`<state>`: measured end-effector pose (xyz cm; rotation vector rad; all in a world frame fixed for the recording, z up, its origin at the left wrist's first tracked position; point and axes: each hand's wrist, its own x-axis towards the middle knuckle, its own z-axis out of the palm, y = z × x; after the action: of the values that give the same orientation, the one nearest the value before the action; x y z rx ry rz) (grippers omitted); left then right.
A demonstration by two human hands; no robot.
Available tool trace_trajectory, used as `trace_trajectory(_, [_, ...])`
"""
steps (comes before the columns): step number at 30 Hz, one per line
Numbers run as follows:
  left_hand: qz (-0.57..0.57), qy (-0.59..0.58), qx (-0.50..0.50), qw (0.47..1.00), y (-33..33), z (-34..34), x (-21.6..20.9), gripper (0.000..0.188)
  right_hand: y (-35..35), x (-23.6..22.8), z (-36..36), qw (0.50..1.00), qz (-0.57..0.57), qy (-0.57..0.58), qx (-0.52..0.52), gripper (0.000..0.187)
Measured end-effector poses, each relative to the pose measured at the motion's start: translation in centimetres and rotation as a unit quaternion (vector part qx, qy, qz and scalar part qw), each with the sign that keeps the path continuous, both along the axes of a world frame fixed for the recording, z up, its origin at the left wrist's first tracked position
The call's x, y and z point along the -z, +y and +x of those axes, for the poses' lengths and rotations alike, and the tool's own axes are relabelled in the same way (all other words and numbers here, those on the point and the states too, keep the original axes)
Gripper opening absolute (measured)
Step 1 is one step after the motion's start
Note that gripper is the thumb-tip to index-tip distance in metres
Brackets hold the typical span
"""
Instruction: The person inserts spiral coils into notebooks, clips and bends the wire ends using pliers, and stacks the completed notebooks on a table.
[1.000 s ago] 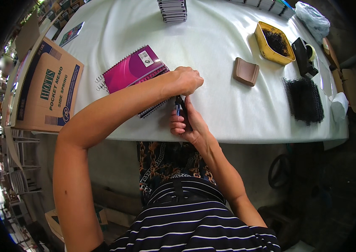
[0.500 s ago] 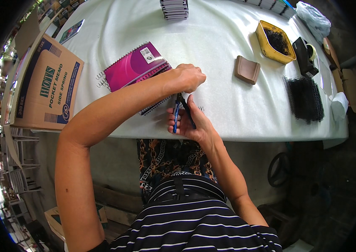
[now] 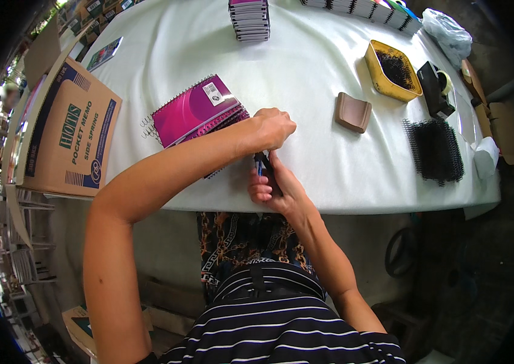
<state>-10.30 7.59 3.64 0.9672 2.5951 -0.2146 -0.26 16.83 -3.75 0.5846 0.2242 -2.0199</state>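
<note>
My right hand [image 3: 280,189] is wrapped round a pair of pliers [image 3: 260,165] with blue and black handles, near the table's front edge. The pliers' jaws point away from me and are hidden beneath my left hand [image 3: 274,128]. That hand is closed, back upward, just beyond the pliers; whatever its fingers hold is out of sight. Left of it lie purple spiral-bound notebooks [image 3: 191,110], overlapping at angles and partly covered by my left forearm. Loose wire coil ends stick out from their left side.
A cardboard box [image 3: 72,130] stands at the left. To the right are a brown block [image 3: 353,113], a yellow tub [image 3: 412,93] of black bits, a tape dispenser [image 3: 434,91] and a bundle of black coils [image 3: 434,150]. A notebook stack [image 3: 250,24] stands at the back.
The fingers of my right hand have closed round the pliers' handles, which were spread apart before. My left hand stays closed just beyond them. The whole view has shifted slightly.
</note>
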Motion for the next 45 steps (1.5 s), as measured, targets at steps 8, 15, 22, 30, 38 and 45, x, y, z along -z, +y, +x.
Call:
trace_trajectory(8, [0.055, -0.031, -0.039, 0.997, 1.2, -0.5, -1.9, 0.029, 11.7, -2.7, 0.1, 0.595, 0.67, 0.443, 0.002, 0.059])
trace_trajectory(15, [0.174, 0.117, -0.053, 0.976, -0.5, 1.6, -8.2, 0.056, 8.8, -2.7, -0.5, 0.131, 0.672, 0.728, -0.027, 0.111])
trace_trajectory(22, [0.34, 0.221, -0.05, 0.913, -5.3, 8.0, -12.4, 0.062, 4.1, -0.9, -4.4, 0.113, 0.559, 0.819, -0.054, 0.089])
trace_trajectory(30, [0.432, 0.234, -0.188, 0.851, -11.6, 15.9, -11.9, 0.061, 4.5, 0.4, -9.3, 0.135, 0.49, 0.85, -0.141, 0.039])
trace_trajectory(38, [0.548, 0.292, -0.43, 0.655, -18.2, 20.1, -0.5, 0.054, 3.9, 0.9, -23.9, 0.045, 0.696, 0.714, 0.055, 0.042])
trace_trajectory(45, [0.574, 0.177, -0.534, 0.595, -15.9, 21.4, 5.1, 0.067, 3.7, 1.5, -26.3, 0.065, 0.664, 0.743, 0.046, 0.026])
